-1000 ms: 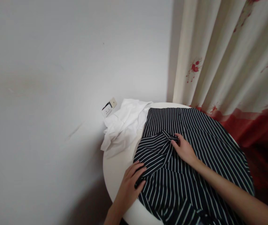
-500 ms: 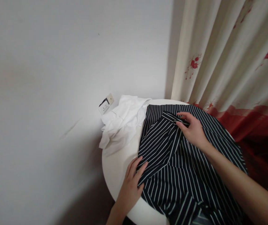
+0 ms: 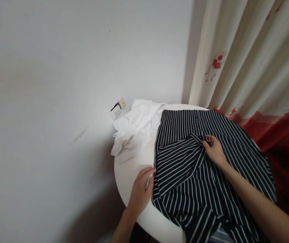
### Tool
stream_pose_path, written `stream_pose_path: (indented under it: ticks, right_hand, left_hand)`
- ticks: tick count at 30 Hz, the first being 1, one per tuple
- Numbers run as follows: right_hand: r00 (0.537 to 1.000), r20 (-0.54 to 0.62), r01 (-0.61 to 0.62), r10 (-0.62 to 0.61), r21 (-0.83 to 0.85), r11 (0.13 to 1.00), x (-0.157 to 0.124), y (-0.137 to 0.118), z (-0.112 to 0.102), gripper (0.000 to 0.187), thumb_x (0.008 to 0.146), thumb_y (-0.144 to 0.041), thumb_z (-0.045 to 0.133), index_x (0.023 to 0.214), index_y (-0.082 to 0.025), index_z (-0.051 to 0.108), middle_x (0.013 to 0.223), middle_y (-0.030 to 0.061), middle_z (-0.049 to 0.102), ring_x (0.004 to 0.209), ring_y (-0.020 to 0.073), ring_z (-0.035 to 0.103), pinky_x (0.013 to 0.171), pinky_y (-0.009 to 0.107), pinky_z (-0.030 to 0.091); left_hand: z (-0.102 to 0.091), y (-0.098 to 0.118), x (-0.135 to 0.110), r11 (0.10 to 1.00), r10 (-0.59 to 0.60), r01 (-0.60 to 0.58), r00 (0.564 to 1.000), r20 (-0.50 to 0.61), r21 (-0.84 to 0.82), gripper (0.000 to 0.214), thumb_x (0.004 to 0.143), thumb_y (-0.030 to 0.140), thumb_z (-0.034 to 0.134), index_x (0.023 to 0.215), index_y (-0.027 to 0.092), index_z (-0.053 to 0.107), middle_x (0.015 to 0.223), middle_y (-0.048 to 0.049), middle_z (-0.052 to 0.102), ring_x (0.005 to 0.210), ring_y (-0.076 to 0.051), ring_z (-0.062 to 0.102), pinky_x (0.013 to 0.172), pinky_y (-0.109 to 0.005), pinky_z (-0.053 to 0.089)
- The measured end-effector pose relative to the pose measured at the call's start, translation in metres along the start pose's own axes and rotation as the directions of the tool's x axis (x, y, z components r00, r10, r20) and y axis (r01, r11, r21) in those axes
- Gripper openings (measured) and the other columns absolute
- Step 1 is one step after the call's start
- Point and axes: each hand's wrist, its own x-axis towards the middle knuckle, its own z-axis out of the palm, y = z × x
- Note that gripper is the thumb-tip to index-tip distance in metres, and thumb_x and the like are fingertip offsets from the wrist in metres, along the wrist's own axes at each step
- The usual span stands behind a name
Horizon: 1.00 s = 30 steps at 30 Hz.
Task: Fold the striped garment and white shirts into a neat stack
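Black with thin white stripes, a garment lies spread over most of a round white table in front of me, its near end running out of sight at the bottom. One part is turned over on top, its stripes slanting across the straighter ones beneath.

The person's right hand holds a small bunched fold in a narrow pinch, thumb against fingers, near the middle of the cloth. The left hand rests at the garment's left edge, fingertips touching it, thumb a little apart; I cannot tell whether any fabric is caught between them.

The garment looks light, soft and limp, a thin weave likely to wrinkle and slide easily on the smooth tabletop, but hardly fragile. The edges and corners of the turned-over part seem the best places to take hold, with a flat palm steadying the rest.

Counting up: two hands, one striped garment, one table, one heap of white cloth at the far left, one socket and one blank-looking plate on the wall, one flowered curtain with a red lower band.
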Motion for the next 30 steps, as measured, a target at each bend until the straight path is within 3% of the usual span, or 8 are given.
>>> stream_pose_path:
  ticks: [2, 5, 9, 14, 20, 25, 27, 30]
  right_hand:
    - [1.0, 0.009, 0.003, -0.003, -0.024, 1.0, -0.002, -0.003, 0.0, 0.053, 0.082, -0.048, 0.06, 0.125, -0.016, 0.06, 0.099, 0.011, 0.068, 0.091, 0.0269, 0.066, 0.089, 0.045, 0.052]
    - [0.999, 0.031, 0.029, -0.027, -0.074, 0.997, -0.005, -0.005, 0.001, 0.062, 0.079, -0.049, 0.065, 0.131, -0.017, 0.057, 0.103, 0.0117, 0.068, 0.092, 0.0282, 0.066, 0.088, 0.045, 0.052]
    - [0.996, 0.044, 0.082, -0.08, -0.051, 0.995, -0.006, 0.0, 0.002, 0.063, 0.079, -0.047, 0.064, 0.133, -0.016, 0.056, 0.109, 0.0138, 0.068, 0.101, 0.031, 0.065, 0.091, 0.047, 0.052]
    - [0.997, 0.045, 0.065, -0.065, 0.014, 0.998, -0.007, 0.002, 0.002, 0.056, 0.081, -0.044, 0.062, 0.131, -0.017, 0.058, 0.112, 0.013, 0.068, 0.105, 0.0297, 0.065, 0.095, 0.048, 0.051]
    - [0.989, 0.069, 0.136, -0.129, -0.103, 0.985, -0.011, -0.009, 0.001, 0.042, 0.086, -0.035, 0.054, 0.123, -0.017, 0.063, 0.112, 0.013, 0.068, 0.105, 0.0291, 0.063, 0.098, 0.048, 0.049]
    - [0.973, 0.032, 0.228, -0.227, -0.237, 0.944, -0.01, -0.01, 0.002, 0.036, 0.086, -0.029, 0.053, 0.117, -0.016, 0.067, 0.115, 0.0158, 0.064, 0.11, 0.033, 0.057, 0.099, 0.052, 0.045]
    - [0.973, 0.026, 0.23, -0.231, -0.255, 0.939, -0.01, -0.01, 0.003, 0.035, 0.087, -0.029, 0.054, 0.117, -0.017, 0.067, 0.119, 0.015, 0.064, 0.113, 0.0332, 0.056, 0.099, 0.053, 0.045]
    - [0.964, 0.053, 0.264, -0.259, -0.263, 0.928, -0.012, -0.01, 0.005, 0.036, 0.089, -0.032, 0.053, 0.12, -0.018, 0.067, 0.126, 0.0141, 0.063, 0.119, 0.0334, 0.054, 0.1, 0.053, 0.044]
  left_hand:
    - [-0.004, 0.002, 0.019, 0.999, -0.042, 0.04, 0.998, -0.049, -0.036, 0.031, 0.097, 0.023, 0.05, 0.117, 0.027, 0.073, 0.12, -0.0059, 0.071, 0.117, -0.026, 0.063, 0.11, -0.044, 0.047]
    - [-0.006, 0.015, 0.054, 0.997, 0.003, -0.005, 0.999, -0.033, -0.073, 0.032, 0.096, 0.022, 0.05, 0.116, 0.026, 0.074, 0.123, -0.0056, 0.071, 0.12, -0.026, 0.062, 0.114, -0.044, 0.042]
    - [0.011, 0.034, 0.086, 0.984, 0.177, -0.179, 0.968, 0.178, -0.004, 0.039, 0.101, 0.022, 0.042, 0.131, 0.025, 0.066, 0.14, -0.0061, 0.062, 0.135, -0.024, 0.053, 0.12, -0.046, 0.034]
    - [0.038, 0.018, 0.083, 0.944, 0.191, -0.283, 0.889, 0.417, 0.171, 0.057, 0.098, 0.04, 0.056, 0.152, 0.028, 0.043, 0.161, -0.0067, 0.038, 0.153, -0.03, 0.023, 0.124, -0.06, 0.011]
    - [0.037, -0.012, 0.073, 0.946, 0.137, -0.24, 0.905, 0.403, 0.218, 0.063, 0.098, 0.045, 0.056, 0.155, 0.029, 0.037, 0.165, -0.0093, 0.03, 0.154, -0.034, 0.019, 0.122, -0.065, 0.009]
    - [0.034, 0.002, 0.077, 0.932, 0.125, -0.243, 0.913, 0.388, 0.271, 0.054, 0.099, 0.036, 0.052, 0.152, 0.026, 0.043, 0.163, -0.0092, 0.034, 0.154, -0.031, 0.021, 0.124, -0.06, 0.014]
    - [0.032, 0.016, 0.076, 0.909, 0.188, -0.328, 0.874, 0.449, 0.257, 0.053, 0.101, 0.034, 0.049, 0.153, 0.027, 0.04, 0.164, -0.0059, 0.032, 0.155, -0.027, 0.019, 0.125, -0.056, 0.016]
    - [0.032, 0.035, 0.067, 0.853, 0.305, -0.499, 0.718, 0.625, 0.156, 0.066, 0.099, 0.042, 0.054, 0.158, 0.031, 0.028, 0.167, -0.0015, 0.025, 0.156, -0.026, 0.013, 0.126, -0.055, 0.013]
